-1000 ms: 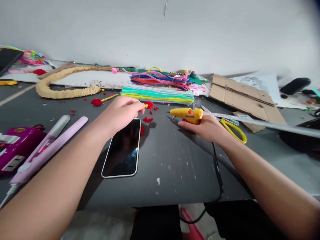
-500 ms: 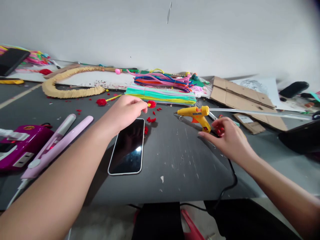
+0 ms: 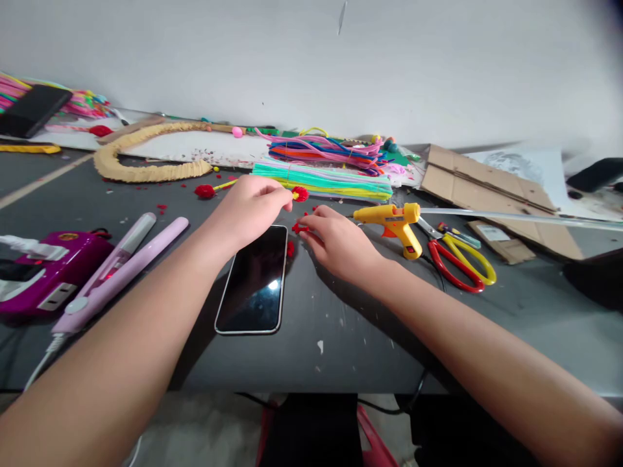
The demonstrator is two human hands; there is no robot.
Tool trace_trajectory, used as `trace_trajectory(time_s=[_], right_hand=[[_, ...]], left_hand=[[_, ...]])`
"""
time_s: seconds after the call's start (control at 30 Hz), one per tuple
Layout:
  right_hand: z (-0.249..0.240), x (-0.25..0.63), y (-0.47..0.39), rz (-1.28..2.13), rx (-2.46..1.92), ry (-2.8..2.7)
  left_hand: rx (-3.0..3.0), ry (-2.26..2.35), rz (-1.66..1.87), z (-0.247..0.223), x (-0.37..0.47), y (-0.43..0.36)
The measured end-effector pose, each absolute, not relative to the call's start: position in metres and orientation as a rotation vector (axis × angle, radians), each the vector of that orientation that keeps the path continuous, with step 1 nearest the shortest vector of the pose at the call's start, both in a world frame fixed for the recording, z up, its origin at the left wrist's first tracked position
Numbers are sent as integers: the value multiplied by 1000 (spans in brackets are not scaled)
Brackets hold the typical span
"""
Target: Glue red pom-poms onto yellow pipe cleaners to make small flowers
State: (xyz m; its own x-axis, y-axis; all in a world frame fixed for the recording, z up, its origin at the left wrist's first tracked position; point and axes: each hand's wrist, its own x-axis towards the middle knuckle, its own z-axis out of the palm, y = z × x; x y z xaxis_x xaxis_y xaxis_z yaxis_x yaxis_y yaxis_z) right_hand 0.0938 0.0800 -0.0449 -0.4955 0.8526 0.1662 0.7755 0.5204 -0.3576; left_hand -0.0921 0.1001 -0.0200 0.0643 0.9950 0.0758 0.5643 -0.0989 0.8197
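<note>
In the head view my left hand (image 3: pixel 257 207) is closed in a pinch on a yellow-stemmed red pipe-cleaner flower (image 3: pixel 300 194), its red fuzzy head showing past my fingertips. My right hand (image 3: pixel 335 240) is low over the table, thumb and fingers apart around small red fuzzy pieces (image 3: pixel 298 228). Whether it presses on any of them is hard to see. Below my left hand lies a phone (image 3: pixel 253 285) with a dark screen. A yellow glue gun (image 3: pixel 389 217) rests on its side right of my right hand, beside scissors (image 3: pixel 462 263) with red and yellow handles.
Behind my hands lie bundled pipe cleaners (image 3: pixel 326 178), and another red flower (image 3: pixel 205 191) is left of them. A curved tan crinkled strip (image 3: pixel 109 159) lies farther left. A pink hair straightener (image 3: pixel 126 272) and purple power strip (image 3: pixel 63 272) are at left; cardboard (image 3: pixel 487 191) is at right.
My right hand has moved left from beside the glue gun and scissors to the red pieces, uncovering the scissors. My left hand still holds the red flower. The view has shifted slightly.
</note>
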Motion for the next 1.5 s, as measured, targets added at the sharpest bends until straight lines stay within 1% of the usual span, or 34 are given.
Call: trace_trajectory(time_s=[0.13, 0.47, 0.7, 0.8, 0.9, 1.07, 1.23, 1.5], right_hand=[[-48, 82, 93, 259, -1398, -2473], [-56, 76, 109, 305, -1314, -2443], [-59, 77, 91, 14, -1300, -2598], [-59, 84, 80, -30, -1281, -2608], [-56, 94, 73, 127, -1238, -2500], [-52, 109, 74, 435, -1043, -2222], [-58, 115, 76, 503, -953, -2161], [-64, 119, 76, 635, -1013, -2107]], left_hand=[[1762, 1552, 890, -18, -91, 99], [1812, 1506, 937, -19, -91, 99], [1768, 1521, 936, -16, -90, 98], [1743, 1531, 947, -15, -90, 97], [1722, 1541, 967, -15, -89, 98], [1661, 1508, 999, -20, -90, 101], [1594, 1419, 955, -28, -91, 105], [1564, 1401, 929, -29, -90, 105]])
